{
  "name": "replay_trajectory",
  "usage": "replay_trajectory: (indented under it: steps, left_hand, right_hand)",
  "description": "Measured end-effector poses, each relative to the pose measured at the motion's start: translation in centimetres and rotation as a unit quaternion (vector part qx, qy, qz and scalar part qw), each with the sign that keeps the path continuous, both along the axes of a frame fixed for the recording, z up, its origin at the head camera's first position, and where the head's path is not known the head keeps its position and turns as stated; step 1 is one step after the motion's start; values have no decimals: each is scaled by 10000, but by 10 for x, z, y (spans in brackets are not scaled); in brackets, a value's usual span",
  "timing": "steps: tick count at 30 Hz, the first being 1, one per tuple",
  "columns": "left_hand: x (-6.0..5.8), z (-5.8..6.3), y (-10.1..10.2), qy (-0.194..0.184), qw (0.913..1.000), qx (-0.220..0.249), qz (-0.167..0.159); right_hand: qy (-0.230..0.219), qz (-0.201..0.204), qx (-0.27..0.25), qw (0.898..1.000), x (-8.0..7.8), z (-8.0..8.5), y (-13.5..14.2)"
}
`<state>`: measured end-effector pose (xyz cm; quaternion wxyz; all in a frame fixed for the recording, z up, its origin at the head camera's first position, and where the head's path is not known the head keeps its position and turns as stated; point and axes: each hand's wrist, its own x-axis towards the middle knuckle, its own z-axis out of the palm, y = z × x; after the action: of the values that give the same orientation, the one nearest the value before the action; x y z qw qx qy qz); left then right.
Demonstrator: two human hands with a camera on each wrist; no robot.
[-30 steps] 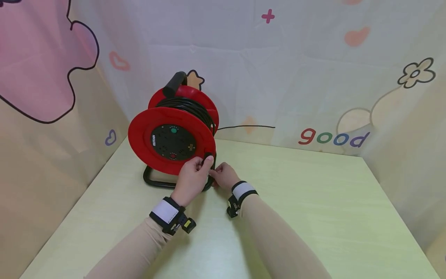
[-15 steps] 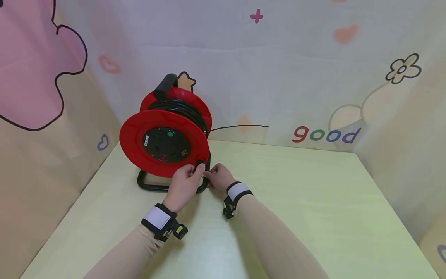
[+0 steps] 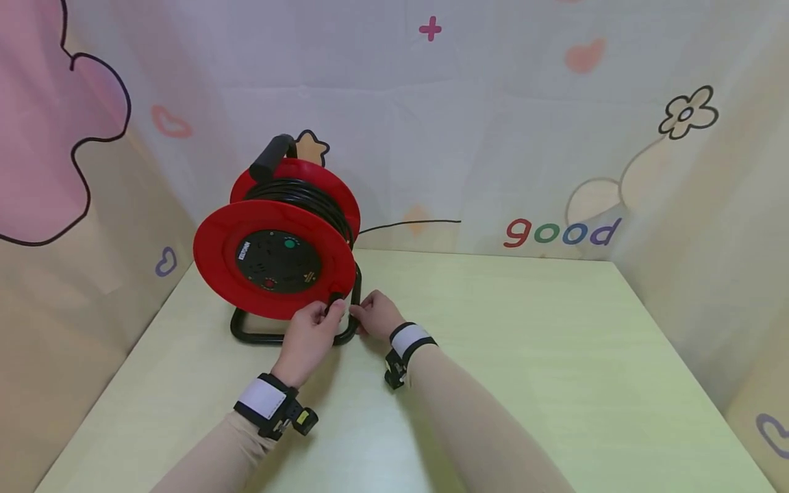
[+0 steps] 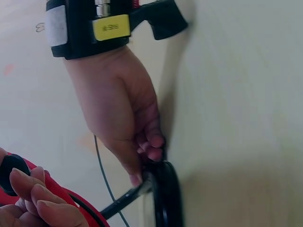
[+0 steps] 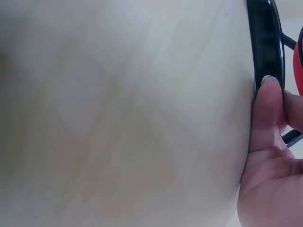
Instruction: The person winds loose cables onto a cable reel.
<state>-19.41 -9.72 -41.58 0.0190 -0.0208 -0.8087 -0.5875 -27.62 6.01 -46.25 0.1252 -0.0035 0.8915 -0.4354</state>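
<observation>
A red cable reel (image 3: 212,257) wound with black cable (image 3: 302,194) stands on the table in the head view. My left hand (image 3: 306,342) pinches the black knob (image 4: 13,171) on the lower right of its front disc, between thumb and fingers. Just to the right, my right hand (image 3: 379,316) grips the lower corner of the reel's black tubular stand (image 3: 255,338). Thumb and fingers curl round that tube (image 5: 267,42) in the right wrist view. The front disc carries a round black socket panel (image 3: 279,261) with a green button and a red one.
The pale table (image 3: 524,370) stretches to the right and in front of the reel. Behind it hangs a printed curtain (image 3: 394,137), close to the reel. A black carry handle (image 3: 271,159) sticks up from the reel's top.
The front disc has turned a little clockwise, the knob moving down with my left hand. My right hand stays on the stand. The head view has swung right, shifting everything left in frame.
</observation>
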Motion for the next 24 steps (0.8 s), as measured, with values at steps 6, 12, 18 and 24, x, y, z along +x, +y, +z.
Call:
replay_trajectory:
  steps: [6,12,18,24]
  left_hand:
    - [1,-10,-8,-55,9997,-207,114]
    - [2,-17,-18,-188,9984,-492,213]
    - [2,-25,-30,-291,9970,-669,244]
    - [-1,-33,-45,-146,9953,-886,359]
  right_hand:
    - [37,83,28,10000,1,2,1]
    - [14,71,-18,10000,1,3,1]
    - [-7,81,-55,10000,0,2,1]
    - [9,134,-11,9999,-5,-3,0]
